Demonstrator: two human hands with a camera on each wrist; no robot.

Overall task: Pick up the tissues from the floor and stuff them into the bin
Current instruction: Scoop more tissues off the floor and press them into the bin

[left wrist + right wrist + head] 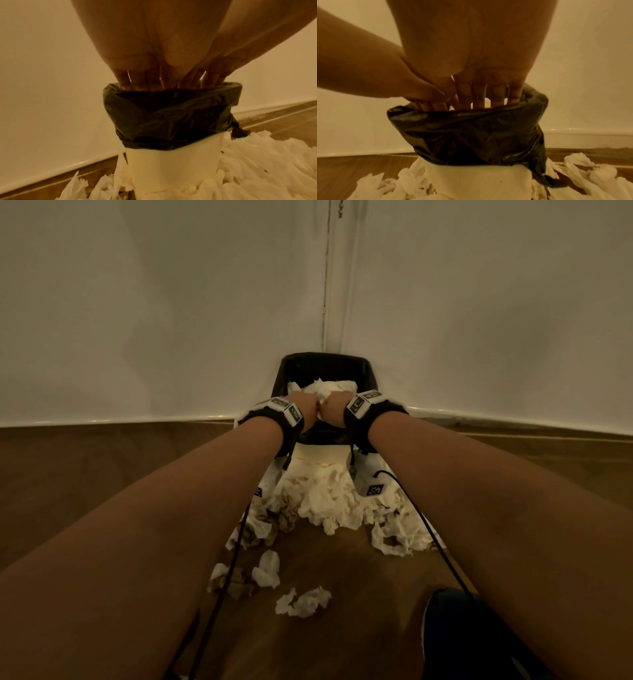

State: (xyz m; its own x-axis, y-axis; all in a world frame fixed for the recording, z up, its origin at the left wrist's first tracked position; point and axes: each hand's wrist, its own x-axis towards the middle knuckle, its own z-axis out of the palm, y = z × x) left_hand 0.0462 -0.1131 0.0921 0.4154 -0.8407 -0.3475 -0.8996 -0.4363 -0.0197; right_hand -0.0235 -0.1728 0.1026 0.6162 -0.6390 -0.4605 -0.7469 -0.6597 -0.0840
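Bin (pixel 371 376) in the wall corner (pixel 329 302), tissues (pixel 329 501) before it (more inside), both hands in it.

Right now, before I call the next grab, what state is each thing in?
bin: upright in the wall corner, lined, tissues showing at its mouth.
black liner: folded over the rim, crumpled.
left hand: fingers reaching down into the bin mouth.
right hand: fingers down in the bin mouth too.
tissues on the floor: crumpled, heaped around the bin, some scattered nearer.

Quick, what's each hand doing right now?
Left hand: open, straight fingers pressing into the bin.
Right hand: open, straight fingers pressing tissues down in the bin.
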